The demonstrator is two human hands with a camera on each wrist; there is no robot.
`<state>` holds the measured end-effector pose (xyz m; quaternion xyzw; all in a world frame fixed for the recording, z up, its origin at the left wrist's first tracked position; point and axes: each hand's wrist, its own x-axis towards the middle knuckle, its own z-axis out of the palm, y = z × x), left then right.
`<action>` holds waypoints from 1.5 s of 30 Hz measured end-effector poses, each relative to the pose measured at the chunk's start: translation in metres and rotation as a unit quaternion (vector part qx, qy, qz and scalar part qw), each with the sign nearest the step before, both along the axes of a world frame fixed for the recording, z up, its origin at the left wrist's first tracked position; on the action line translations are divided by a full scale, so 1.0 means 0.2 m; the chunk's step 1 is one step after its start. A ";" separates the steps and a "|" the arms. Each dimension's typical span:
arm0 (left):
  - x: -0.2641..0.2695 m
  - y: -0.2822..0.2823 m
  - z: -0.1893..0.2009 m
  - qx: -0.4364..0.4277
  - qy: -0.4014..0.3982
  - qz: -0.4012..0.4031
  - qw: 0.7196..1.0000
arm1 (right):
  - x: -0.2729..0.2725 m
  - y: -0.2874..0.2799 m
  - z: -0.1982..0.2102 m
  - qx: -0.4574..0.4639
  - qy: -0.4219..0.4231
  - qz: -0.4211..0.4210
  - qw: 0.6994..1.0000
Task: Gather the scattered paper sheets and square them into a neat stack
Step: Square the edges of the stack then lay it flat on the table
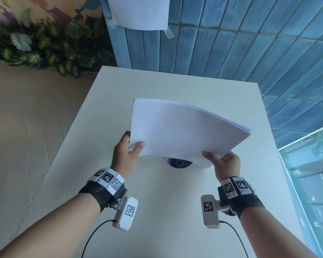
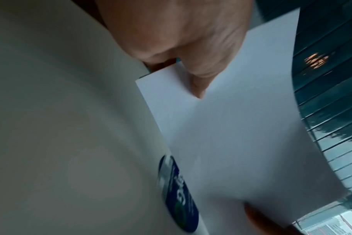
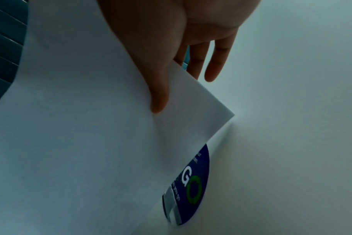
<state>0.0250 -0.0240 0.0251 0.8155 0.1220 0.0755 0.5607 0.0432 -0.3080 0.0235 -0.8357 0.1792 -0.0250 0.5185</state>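
Paper stack (image 1: 185, 131) is held above the white table (image 1: 104, 112), bowed upward in the middle, with its near corners pinched — the left hand (image 1: 125, 153) has its thumb on top of the near-left corner and fingers under it, the right hand (image 1: 225, 164) grips the near-right corner the same way. Just under the stack's near edge a round blue sticker (image 1: 179, 163) with a green ring lies on the table, partly hidden by the sheets; a single sheet (image 1: 138, 12) is taped to the blue tiled wall (image 1: 231, 43) behind.
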 end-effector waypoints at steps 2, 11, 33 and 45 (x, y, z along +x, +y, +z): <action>0.02 0.03 0.09 0.010 -0.016 -0.029 0.999 | 0.00 -0.01 0.02 0.012 -0.005 -0.001 1.000; 0.01 0.09 0.15 0.000 0.103 -0.097 0.990 | -0.05 -0.06 0.09 0.057 0.045 0.089 0.993; -0.15 -0.10 -0.12 0.089 0.302 0.000 0.949 | -0.19 0.00 -0.15 -0.081 0.185 0.020 0.979; -0.14 0.01 -0.12 0.020 0.342 -0.118 0.932 | -0.18 -0.06 -0.06 -0.053 0.229 0.151 0.960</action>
